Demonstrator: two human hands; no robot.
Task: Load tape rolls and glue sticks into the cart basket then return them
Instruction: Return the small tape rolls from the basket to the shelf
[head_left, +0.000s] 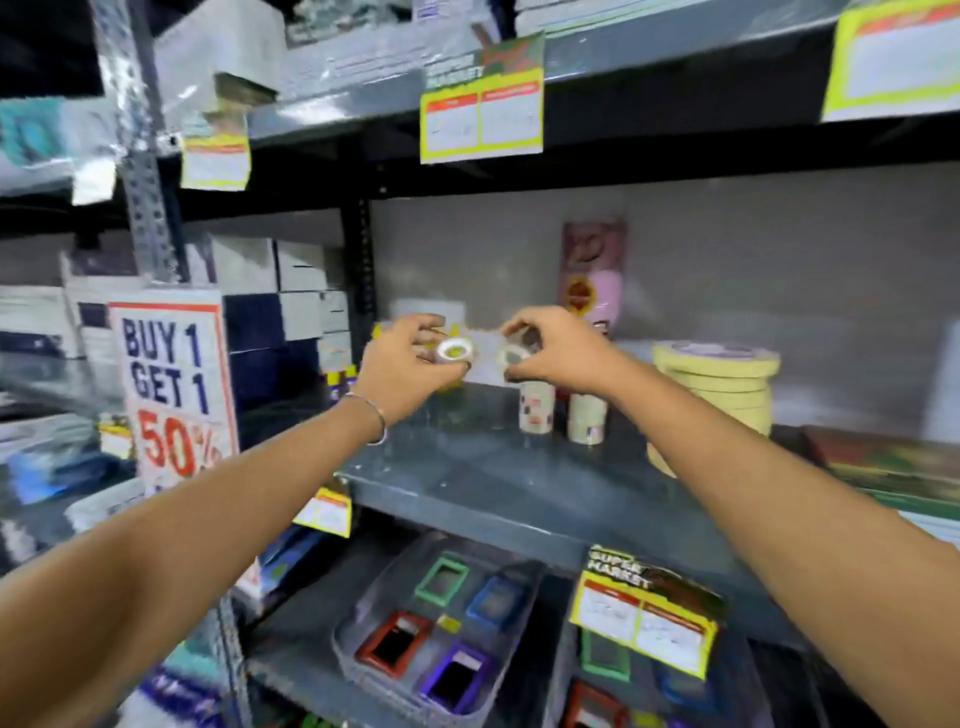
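Observation:
My left hand (402, 364) is shut on a small clear tape roll (456, 351), held above the grey shelf (467, 467). My right hand (556, 348) grips a second small clear tape roll (514, 355) just beside the first. Both rolls hang in the air with their open cores facing me. Below my right hand two short stacks of small tape rolls (537, 413) stand upright on the shelf. A tall stack of wide beige masking tape rolls (719, 382) sits to the right. Purple-capped glue sticks (343, 382) show at the shelf's left, partly hidden by my left wrist.
A tall pink packet (592, 280) stands at the shelf's back. A "BUY 1 GET 1" sign (171, 384) hangs at left. A grey tray (363, 618) of coloured frames lies on the lower shelf. Yellow price tags (480, 117) hang from the upper shelf edge.

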